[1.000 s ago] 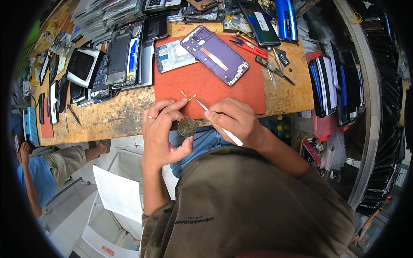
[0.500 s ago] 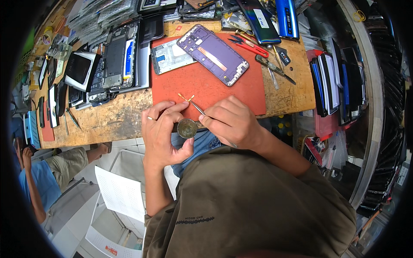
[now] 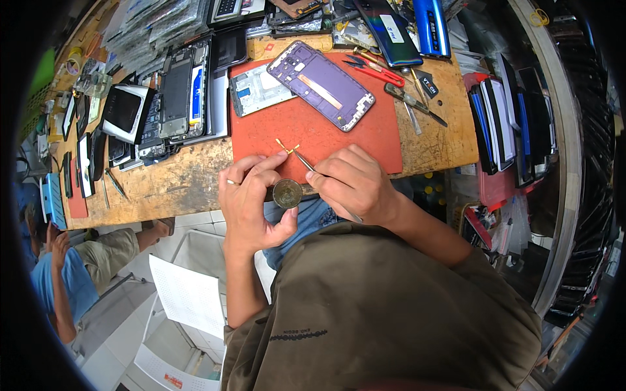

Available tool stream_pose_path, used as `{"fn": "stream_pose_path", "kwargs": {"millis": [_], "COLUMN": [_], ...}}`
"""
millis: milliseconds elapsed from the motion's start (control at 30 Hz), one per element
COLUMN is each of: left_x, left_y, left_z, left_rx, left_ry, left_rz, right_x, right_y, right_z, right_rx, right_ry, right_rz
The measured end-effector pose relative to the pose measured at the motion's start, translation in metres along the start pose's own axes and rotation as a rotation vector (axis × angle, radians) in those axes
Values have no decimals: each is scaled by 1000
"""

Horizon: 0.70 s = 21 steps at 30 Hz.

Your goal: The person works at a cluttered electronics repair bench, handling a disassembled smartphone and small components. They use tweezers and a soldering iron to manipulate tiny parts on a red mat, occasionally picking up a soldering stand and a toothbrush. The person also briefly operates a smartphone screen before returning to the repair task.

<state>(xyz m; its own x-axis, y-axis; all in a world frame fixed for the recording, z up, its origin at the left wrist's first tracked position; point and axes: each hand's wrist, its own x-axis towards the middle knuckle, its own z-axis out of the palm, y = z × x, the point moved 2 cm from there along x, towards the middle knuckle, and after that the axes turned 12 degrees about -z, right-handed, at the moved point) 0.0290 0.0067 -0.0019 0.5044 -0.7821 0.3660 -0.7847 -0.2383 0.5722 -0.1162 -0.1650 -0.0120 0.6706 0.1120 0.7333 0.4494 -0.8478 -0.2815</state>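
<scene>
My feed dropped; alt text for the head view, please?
Left hand holds a small round container near a small gold-coloured part seen against a red mat; right hand points a slim metal tool at it. A purple phone housing lies beyond.

A small, branched gold-coloured strip (image 3: 289,152) shows against the red mat (image 3: 257,133); a slender metal tool (image 3: 303,163) slants toward it; a round, dark-faced tin (image 3: 287,194) faces upward.

Worn wooden bench (image 3: 195,173) | red mat (image 3: 313,134) | dark-handled pointed tool (image 3: 411,100) | slim teal tool (image 3: 116,182)
</scene>
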Motion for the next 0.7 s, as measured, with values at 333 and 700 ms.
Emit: {"fn": "stream_pose_path", "kwargs": {"millis": [333,700], "left_x": [5,3], "left_y": [4,2], "left_z": [-1,2], "left_rx": [47,17], "left_ry": [-59,-13], "left_rz": [15,6], "right_x": [1,-1], "right_y": [-1,-1], "right_z": [-2,-3], "right_rx": [-10,-20], "right_ry": [56,48], "right_rz": [12,24]}}
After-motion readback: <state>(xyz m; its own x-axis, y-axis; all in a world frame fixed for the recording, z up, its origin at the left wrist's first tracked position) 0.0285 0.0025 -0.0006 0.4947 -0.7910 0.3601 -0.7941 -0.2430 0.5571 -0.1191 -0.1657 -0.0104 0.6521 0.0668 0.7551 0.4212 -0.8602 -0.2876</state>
